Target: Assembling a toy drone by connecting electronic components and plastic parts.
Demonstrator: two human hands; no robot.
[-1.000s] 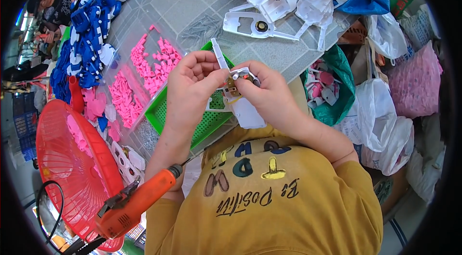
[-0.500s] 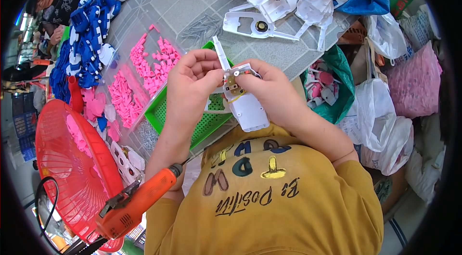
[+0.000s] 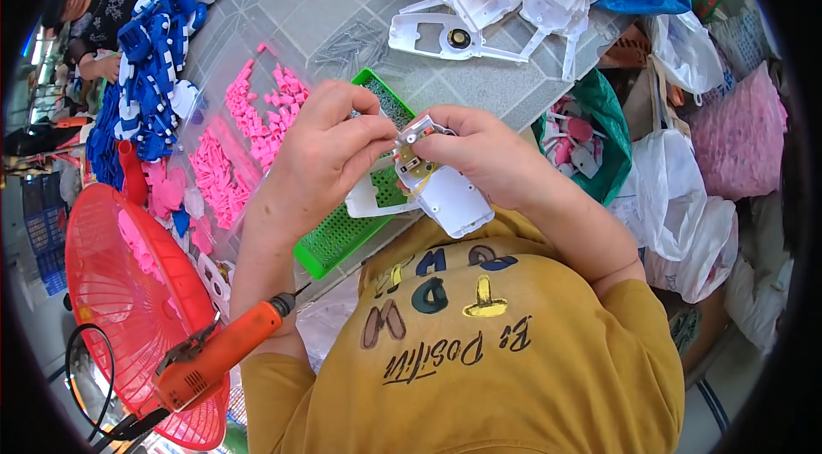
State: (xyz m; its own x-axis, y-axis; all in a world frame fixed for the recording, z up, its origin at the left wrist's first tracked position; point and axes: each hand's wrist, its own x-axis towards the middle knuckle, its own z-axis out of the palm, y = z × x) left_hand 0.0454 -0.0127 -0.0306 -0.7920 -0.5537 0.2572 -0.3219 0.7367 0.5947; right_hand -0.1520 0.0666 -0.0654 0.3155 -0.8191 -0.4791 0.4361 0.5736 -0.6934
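A white plastic housing (image 3: 458, 206) with a small circuit board (image 3: 417, 164) and thin wires lies tilted between my hands. My right hand (image 3: 484, 150) grips its upper end, thumb over the board. My left hand (image 3: 330, 141) is closed in a pinch at the board's left edge; what sits between its fingertips is hidden. Beneath the left hand, a white frame-like part (image 3: 368, 200) sticks out beside the housing. Below my hands is a green perforated basket (image 3: 330, 250). An orange electric screwdriver (image 3: 218, 355) hangs by my left forearm.
Pink parts (image 3: 218, 167) fill a clear tray at left, near a red basket (image 3: 128, 317) and blue-white parts (image 3: 163, 51). White housings (image 3: 458, 38) lie at the far side. A green bag (image 3: 612, 133) holds pink and white pieces. Another person (image 3: 116, 4) is at far left.
My left hand has shifted left and lower, its fingers now pinched. The long white piece that stood upright between my hands no longer shows there. The housing has tilted slightly; the screwdriver has swung left.
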